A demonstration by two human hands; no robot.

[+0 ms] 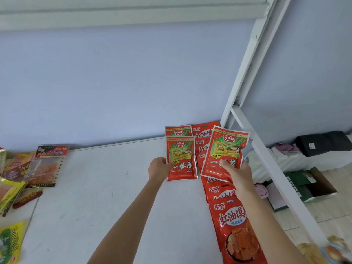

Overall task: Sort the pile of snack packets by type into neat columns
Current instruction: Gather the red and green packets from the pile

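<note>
On the white table [106, 187] two red scallion-picture packets lie in a short column at the back, the front one [182, 159] overlapping the rear one [178, 130]. My left hand [159, 168] pinches the front packet's left edge. My right hand [238, 176] holds a third packet of the same kind [225, 151] lifted and tilted above a column of red packets with a different label [236, 225], which runs along the table's right edge from the wall towards me. A mixed pile of packets [28, 172] lies at the table's left.
A white metal bed-frame post and diagonal rail [266, 155] stand just right of the table. Beyond it on the floor are an open cardboard box [312, 185], white cloth and a black bag. The pale blue wall [133, 82] runs behind the table.
</note>
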